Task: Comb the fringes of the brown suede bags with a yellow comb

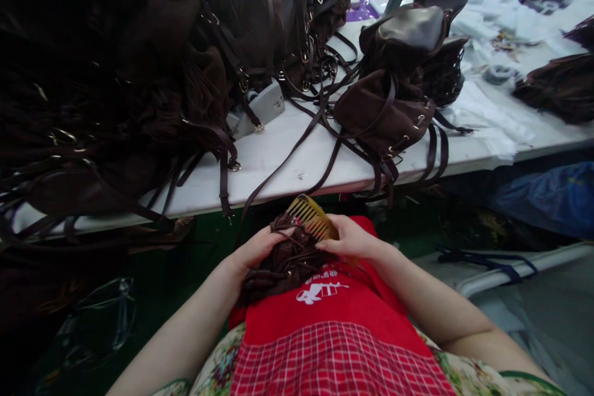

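A dark brown fringed suede piece [283, 263] lies on my lap over a red apron [334, 315]. My left hand [257, 249] rests on its left side, fingers curled round the fringe strands. My right hand [350, 240] grips a yellow-brown wide-toothed comb [312, 216], whose teeth point up and left into the top of the fringe. Both hands sit just below the front edge of the white table [278, 164].
A large heap of dark brown fringed bags [116, 74] fills the table's left half, straps hanging over the edge. A brown backpack [390, 105] with loose straps sits mid-table, more bags [557, 83] at far right. A blue bag [552, 198] lies under the table.
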`<state>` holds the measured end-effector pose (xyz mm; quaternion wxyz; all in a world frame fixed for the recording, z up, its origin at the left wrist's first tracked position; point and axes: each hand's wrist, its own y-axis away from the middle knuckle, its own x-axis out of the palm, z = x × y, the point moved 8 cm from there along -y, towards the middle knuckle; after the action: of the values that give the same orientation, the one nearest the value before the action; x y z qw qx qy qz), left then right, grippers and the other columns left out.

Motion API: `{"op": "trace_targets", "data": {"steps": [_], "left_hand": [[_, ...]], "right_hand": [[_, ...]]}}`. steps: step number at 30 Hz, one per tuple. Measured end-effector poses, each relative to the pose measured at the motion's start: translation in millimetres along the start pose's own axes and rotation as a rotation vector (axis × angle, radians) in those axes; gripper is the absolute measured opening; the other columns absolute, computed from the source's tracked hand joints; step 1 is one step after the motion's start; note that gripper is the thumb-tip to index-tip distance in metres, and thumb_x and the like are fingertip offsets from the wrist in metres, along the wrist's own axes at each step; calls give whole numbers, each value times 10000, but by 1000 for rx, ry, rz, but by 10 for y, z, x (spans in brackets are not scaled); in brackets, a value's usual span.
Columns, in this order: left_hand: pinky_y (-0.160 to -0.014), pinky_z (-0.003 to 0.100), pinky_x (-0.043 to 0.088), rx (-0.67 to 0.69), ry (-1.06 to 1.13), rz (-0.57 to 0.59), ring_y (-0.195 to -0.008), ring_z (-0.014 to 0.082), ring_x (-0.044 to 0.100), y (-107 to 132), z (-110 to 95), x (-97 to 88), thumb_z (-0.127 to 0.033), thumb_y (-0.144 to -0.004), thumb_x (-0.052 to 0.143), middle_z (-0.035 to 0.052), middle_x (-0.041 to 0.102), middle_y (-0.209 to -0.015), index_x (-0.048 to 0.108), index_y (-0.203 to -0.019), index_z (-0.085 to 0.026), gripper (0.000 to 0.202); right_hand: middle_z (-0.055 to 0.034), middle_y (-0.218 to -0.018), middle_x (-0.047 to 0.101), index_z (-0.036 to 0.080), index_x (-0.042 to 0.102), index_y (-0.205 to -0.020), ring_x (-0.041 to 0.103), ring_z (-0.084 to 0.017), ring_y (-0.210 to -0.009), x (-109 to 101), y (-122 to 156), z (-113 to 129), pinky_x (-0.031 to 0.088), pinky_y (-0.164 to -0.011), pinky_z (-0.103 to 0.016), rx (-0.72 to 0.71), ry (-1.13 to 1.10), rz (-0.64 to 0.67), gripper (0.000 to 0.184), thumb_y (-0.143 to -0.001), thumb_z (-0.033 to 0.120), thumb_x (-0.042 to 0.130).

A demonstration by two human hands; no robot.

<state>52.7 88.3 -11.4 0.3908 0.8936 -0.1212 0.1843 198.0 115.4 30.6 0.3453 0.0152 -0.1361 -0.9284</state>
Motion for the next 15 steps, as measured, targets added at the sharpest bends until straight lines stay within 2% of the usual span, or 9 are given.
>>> {"op": "trace_targets", "data": {"steps": [3, 6, 9, 12, 15], "left_hand": [[-874, 365, 510, -6, -8, -26, -916, 254, 678, -45, -4, -12, -350, -672, 781, 94, 734, -970, 657, -1022, -131, 431], [-816, 348, 524, 8, -15, -61, -860, 245, 684, -89, 1, -64, -361, -657, 784, 80, 742, -901, 668, -979, -129, 414], [-800, 346, 522, 17, -33, -55, -848, 248, 681, -142, 10, -90, -327, -647, 780, 82, 741, -880, 681, -955, -113, 388], [-769, 333, 524, 3, -14, -19, -812, 240, 682, -196, 32, -83, -319, -682, 744, 91, 738, -861, 697, -896, -101, 309], [-704, 308, 527, -33, 10, 64, -743, 221, 683, -233, 53, -50, -359, -750, 685, 111, 733, -832, 702, -857, -85, 295]], "right_hand": [[-62, -1030, 683, 129, 572, -1102, 645, -204, -919, 212, 49, -73, 519, -792, -309, 88, -59, 115, 459, -684, 249, 718], [-54, -983, 690, 134, 581, -1059, 649, -192, -857, 207, 117, -118, 515, -725, -281, 144, 47, 66, 439, -669, 263, 736], [-43, -936, 683, 153, 596, -1018, 636, -178, -804, 169, 172, -101, 484, -674, -260, 128, 341, 0, 411, -661, 294, 743], [-54, -978, 666, 176, 584, -1064, 621, -191, -853, 187, 178, -88, 457, -715, -275, 65, 654, -63, 470, -647, 312, 750], [-57, -980, 661, 178, 572, -1082, 616, -180, -833, 243, 151, -142, 438, -713, -269, 19, 802, -98, 413, -690, 237, 689]]}}
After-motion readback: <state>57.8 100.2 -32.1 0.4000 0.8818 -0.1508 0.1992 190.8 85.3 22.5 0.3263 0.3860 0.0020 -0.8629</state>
